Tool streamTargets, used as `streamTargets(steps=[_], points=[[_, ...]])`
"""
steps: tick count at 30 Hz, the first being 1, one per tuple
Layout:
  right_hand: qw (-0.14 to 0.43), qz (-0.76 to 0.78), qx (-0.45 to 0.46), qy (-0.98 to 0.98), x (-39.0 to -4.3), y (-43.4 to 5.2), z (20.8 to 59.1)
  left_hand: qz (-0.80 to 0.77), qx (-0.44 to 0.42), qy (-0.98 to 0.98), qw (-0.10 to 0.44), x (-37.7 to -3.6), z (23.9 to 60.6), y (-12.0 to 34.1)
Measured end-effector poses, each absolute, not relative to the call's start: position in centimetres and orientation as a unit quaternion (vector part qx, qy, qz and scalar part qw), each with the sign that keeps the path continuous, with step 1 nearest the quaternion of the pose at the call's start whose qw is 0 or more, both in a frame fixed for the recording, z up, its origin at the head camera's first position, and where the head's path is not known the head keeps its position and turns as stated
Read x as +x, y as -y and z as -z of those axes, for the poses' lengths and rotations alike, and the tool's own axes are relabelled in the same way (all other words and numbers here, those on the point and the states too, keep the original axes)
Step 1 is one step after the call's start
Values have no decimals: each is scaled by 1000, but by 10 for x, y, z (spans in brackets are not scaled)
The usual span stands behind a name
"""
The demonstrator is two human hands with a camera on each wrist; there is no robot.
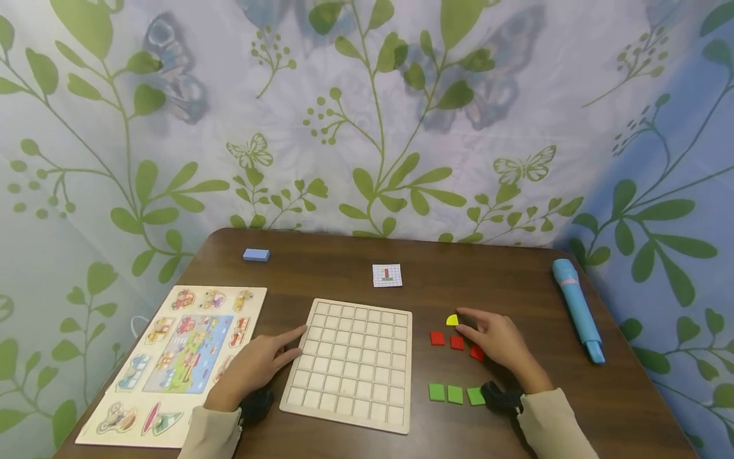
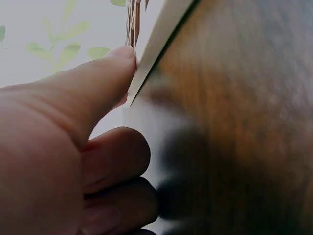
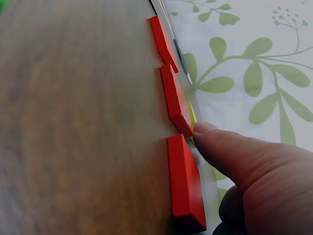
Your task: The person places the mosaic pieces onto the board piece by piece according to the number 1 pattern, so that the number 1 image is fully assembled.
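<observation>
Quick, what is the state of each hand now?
Left hand: open, fingertips against the edge of the wooden grid board.
Right hand: open, holding nothing, fingertip touching the yellow piece.

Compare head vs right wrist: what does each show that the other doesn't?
Head only: the grid board, the left hand resting against its left edge, three green tiles, the pattern card, the picture puzzle, the small blue block and the blue tube.

Right wrist only: a close side-on look at the tiles' thickness and a fingertip touching the yellow piece.

Both: the right hand, three red tiles, the yellow piece, the brown table and the leaf-print backdrop.
</observation>
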State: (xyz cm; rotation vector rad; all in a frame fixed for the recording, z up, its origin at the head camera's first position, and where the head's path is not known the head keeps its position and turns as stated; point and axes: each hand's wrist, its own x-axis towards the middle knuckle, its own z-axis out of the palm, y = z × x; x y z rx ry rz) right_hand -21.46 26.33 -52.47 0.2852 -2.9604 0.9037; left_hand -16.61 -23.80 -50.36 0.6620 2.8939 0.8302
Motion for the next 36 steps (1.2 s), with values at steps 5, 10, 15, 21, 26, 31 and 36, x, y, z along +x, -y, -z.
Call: streamTargets(steps=[5, 10, 15, 21, 26, 31, 36], points=[[8, -286, 83, 955, -213, -261, 524, -270, 210, -939, 37, -165, 501, 237], [15, -276, 83, 958, -212, -260, 523, -277, 210, -937, 32, -163, 500, 234], [26, -250, 82, 964, -210, -260, 524, -283, 208, -935, 46, -161, 500, 229], [36, -239, 83, 967, -211, -257, 527, -274, 204, -938, 56, -158, 501, 227], [42, -229, 82, 969, -210, -256, 528, -277, 205, -937, 58, -158, 502, 228], [52, -223, 85, 970, -208, -256, 528, -277, 208, -937, 54, -160, 503, 229], [45, -227, 80, 970, -208, -256, 527, -274, 208, -938, 50, -160, 504, 228]])
